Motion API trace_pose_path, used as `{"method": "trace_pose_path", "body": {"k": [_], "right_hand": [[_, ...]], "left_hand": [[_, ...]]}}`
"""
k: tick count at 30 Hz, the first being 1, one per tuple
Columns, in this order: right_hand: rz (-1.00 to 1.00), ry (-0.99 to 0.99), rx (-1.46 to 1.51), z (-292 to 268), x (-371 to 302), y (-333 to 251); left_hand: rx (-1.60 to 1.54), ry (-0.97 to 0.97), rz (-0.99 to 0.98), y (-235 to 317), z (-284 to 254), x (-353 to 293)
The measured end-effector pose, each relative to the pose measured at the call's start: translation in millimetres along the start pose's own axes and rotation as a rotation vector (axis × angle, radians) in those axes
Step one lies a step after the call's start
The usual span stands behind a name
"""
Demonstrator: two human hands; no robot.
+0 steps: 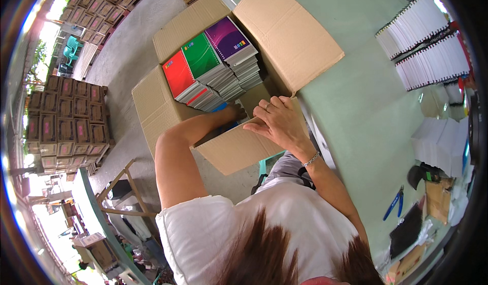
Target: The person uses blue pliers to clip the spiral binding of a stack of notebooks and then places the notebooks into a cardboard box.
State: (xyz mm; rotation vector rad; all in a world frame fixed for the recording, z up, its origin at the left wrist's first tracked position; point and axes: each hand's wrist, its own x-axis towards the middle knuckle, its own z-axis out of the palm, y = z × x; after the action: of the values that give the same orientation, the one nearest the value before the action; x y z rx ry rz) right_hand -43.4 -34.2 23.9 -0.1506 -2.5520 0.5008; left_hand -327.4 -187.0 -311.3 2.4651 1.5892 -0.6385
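We are packing notebooks (213,66) into the box (157,109), and by the look of it the step in hand is seating a stack in the gap at the near end. The notebooks sit inside the open box in three leaning stacks, topped by a red, a green and a purple glossy cover, their spiral spines and white page edges showing along the sides; a blue cover peeks out just under our hands. Our left hand (235,113) reaches down into the box beside those stacks, its fingers hidden behind the near wall, so we cannot tell whether they grasp anything. Our right hand (277,122) lies flat on the near edge of the box, fingers spread and released, holding nothing. We judge the next move calls for pressing the stack square against the others so that the near row fills evenly. The box is plain brown corrugated card, its flaps (287,33) folded outward, the right one resting on the pale green table (366,117). Further along the table lie two rows of white spiral-bound pads (424,41), loose white sheets (439,145) and blue-handled pliers (394,203). On the floor to our left stand stacked brown cartons (66,122).
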Motion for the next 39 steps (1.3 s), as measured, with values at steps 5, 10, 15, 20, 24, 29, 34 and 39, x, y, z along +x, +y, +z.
{"method": "trace_pose_path", "body": {"k": [5, 10, 15, 20, 24, 29, 34, 39], "right_hand": [[0.004, -0.038, -0.041, -5, 0, 0], [-0.008, -0.014, -0.036, -5, 2, -1], [-0.008, -0.036, -0.046, -9, 3, -3], [-0.014, -0.004, -0.012, 0, -1, 2], [-0.01, 0.001, -0.014, -1, 0, 1], [-0.02, -0.004, -0.027, -4, 2, -3], [-0.026, 0.017, -0.037, 1, 0, -1], [-0.043, 0.046, -0.008, -3, -1, -1]], "left_hand": [[0.058, 0.071, 0.024, 1, 0, 0], [-0.044, 0.182, 0.01, 0, 17, -4], [-0.138, 0.078, -0.029, -1, 26, -6], [-0.085, 0.006, -0.002, -5, -7, -5], [-0.017, -0.009, 0.079, -9, -37, -20], [-0.157, -0.01, -0.093, -9, -26, -14], [-0.125, 0.153, -0.058, -15, -16, 0], [-0.2, 0.014, -0.074, -17, -10, 3]]}}
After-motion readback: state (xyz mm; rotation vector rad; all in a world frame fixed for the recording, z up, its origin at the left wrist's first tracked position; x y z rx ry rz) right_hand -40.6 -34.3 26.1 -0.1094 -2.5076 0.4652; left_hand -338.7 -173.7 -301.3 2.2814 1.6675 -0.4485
